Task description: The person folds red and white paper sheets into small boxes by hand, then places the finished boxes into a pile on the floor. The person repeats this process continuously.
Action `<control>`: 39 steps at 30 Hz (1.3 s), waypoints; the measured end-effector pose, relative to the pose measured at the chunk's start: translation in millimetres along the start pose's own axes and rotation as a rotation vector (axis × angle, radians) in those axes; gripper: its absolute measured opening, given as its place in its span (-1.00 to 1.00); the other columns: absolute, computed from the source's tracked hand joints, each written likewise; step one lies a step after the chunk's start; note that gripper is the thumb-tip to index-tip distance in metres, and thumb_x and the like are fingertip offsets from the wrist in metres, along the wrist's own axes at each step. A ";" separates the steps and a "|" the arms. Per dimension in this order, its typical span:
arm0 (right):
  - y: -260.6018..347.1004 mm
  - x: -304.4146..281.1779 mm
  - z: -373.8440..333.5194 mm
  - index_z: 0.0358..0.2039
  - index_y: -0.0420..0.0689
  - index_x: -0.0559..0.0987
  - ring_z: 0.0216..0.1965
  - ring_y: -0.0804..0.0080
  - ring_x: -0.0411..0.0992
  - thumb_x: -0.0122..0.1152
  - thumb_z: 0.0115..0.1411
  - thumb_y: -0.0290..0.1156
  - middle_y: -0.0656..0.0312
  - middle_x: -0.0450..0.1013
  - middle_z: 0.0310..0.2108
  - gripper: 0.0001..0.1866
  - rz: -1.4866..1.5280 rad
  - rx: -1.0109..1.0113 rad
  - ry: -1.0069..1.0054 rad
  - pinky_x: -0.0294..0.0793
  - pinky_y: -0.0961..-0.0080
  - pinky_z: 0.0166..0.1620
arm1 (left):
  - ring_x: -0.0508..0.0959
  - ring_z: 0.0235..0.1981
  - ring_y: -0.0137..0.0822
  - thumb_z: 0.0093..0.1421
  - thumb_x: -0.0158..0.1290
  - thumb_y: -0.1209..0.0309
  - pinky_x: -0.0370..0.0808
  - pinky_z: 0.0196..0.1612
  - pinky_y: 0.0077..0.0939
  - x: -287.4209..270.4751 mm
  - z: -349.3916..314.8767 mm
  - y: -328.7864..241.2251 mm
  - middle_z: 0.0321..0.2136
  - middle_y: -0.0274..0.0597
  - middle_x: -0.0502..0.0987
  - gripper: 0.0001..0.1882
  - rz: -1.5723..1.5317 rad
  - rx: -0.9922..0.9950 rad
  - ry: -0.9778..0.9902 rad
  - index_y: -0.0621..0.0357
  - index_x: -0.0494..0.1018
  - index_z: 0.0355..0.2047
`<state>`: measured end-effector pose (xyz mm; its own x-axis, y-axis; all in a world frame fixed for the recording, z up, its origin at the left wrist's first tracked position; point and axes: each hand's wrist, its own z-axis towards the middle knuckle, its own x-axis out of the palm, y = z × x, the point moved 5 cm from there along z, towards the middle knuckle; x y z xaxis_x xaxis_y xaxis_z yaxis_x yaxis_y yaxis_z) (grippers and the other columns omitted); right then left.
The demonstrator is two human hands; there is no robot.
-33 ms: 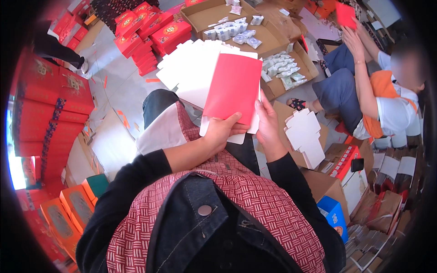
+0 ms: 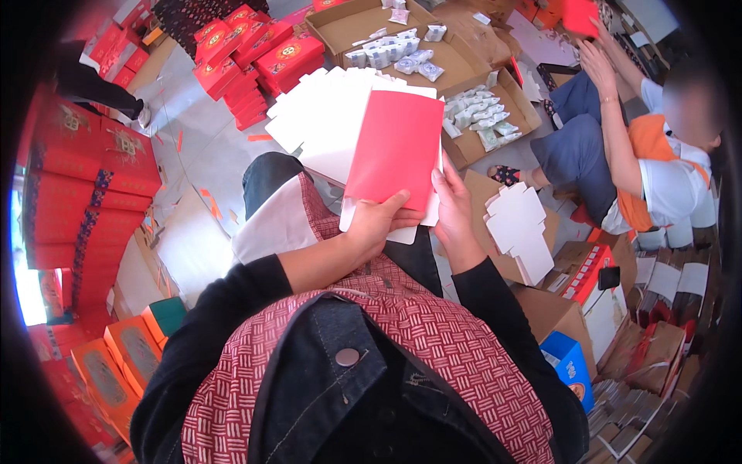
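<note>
A flat red cardboard piece (image 2: 396,147) with white board showing at its edges is held tilted above my lap. My left hand (image 2: 375,220) is closed on its lower edge, thumb on the red face and fingers underneath. At the lower right side, my right hand (image 2: 454,203) grips the white edge, its thumb toward me. Behind it lies a fanned stack of white die-cut cardboard blanks (image 2: 321,116). The red piece covers part of that stack.
Red gift boxes (image 2: 290,58) are piled ahead. Open cartons (image 2: 525,108) hold small wrapped packets. On the right, a co-worker (image 2: 610,147) raises a red piece, near more white blanks (image 2: 518,232). Large red boxes (image 2: 93,170) stand left, with orange boxes (image 2: 108,371) nearer me.
My hands and the red cardboard piece stay almost still. The co-worker's hands and red piece have shifted slightly up and left.
</note>
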<state>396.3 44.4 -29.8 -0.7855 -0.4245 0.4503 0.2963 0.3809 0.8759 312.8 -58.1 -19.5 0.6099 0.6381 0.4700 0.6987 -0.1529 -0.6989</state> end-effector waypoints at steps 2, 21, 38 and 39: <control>-8.1 -1.1 1.3 0.21 -0.25 0.14 0.10 0.48 0.24 -0.07 0.29 -0.41 0.14 0.21 0.16 -0.50 0.096 0.034 -0.027 0.23 0.54 0.11 | 0.58 -0.38 -0.22 0.23 -0.05 0.42 0.57 -0.33 -0.43 -1.5 3.5 3.7 -0.32 -0.05 0.50 -0.76 -0.013 -0.016 0.014 0.28 0.33 -0.13; -23.6 -5.9 -1.7 0.19 -0.25 0.18 0.05 0.51 0.27 -0.18 0.32 -0.37 0.14 0.23 0.12 -0.55 0.089 -0.030 -0.062 0.29 0.57 0.06 | 0.59 -0.35 -0.16 0.23 -0.06 0.44 0.58 -0.30 -0.38 -5.6 4.8 8.2 -0.26 -0.06 0.50 -0.76 -0.181 0.002 0.145 0.24 0.31 -0.10; -12.3 2.8 -29.0 0.19 -0.20 0.22 -0.01 0.55 0.28 -0.19 0.34 -0.38 0.15 0.27 0.09 -0.58 0.118 -0.099 -0.069 0.29 0.59 0.04 | 0.52 -0.48 -0.35 0.27 -0.10 0.34 0.48 -0.40 -0.53 -2.3 6.1 16.0 -0.42 -0.17 0.51 -0.80 -0.167 0.013 0.229 0.20 0.37 -0.20; -12.4 2.4 -29.9 0.19 -0.20 0.22 0.00 0.55 0.28 -0.19 0.33 -0.39 0.15 0.27 0.09 -0.58 0.119 -0.088 -0.059 0.28 0.60 0.04 | 0.52 -0.48 -0.35 0.27 -0.10 0.34 0.48 -0.40 -0.53 -2.0 6.1 17.6 -0.42 -0.17 0.51 -0.80 -0.181 0.007 0.256 0.21 0.37 -0.20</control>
<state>407.0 14.1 -34.4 -0.7718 -0.3305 0.5432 0.4337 0.3512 0.8298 321.6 -57.4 -36.0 0.5509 0.4431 0.7072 0.8023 -0.0480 -0.5950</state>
